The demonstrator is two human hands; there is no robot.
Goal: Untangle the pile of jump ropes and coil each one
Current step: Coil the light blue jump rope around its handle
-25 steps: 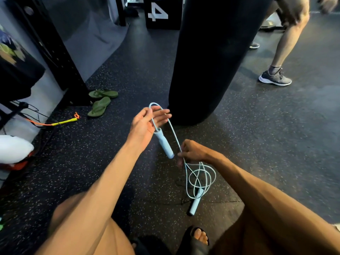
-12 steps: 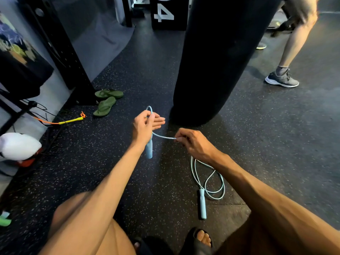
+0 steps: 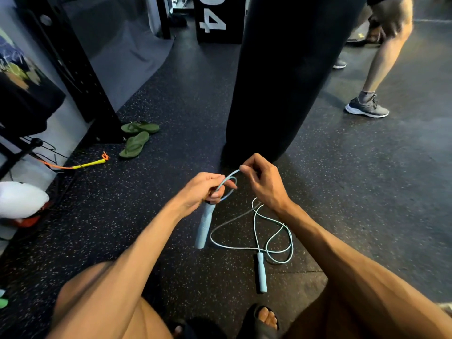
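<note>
A light blue jump rope (image 3: 269, 243) is in front of me above the speckled rubber floor. My left hand (image 3: 203, 192) grips the top of one blue handle (image 3: 204, 226), which hangs down, together with a small loop of cord. My right hand (image 3: 264, 182) pinches the cord just right of that loop and holds it up. The rest of the cord lies in loose loops on the floor, ending at the second blue handle (image 3: 261, 272). An orange and yellow jump rope (image 3: 83, 164) lies on the floor far to the left.
A black punching bag (image 3: 281, 77) hangs just beyond my hands. Green flip-flops (image 3: 137, 138) lie to the left by a black rack post (image 3: 80, 77). Another person's leg and grey sneaker (image 3: 367, 108) are at the right. A white object (image 3: 19, 199) sits at the left edge.
My right hand has risen from beside the left hand to above and right of it, drawing cord up into a loop. More cord now lies spread on the floor.
</note>
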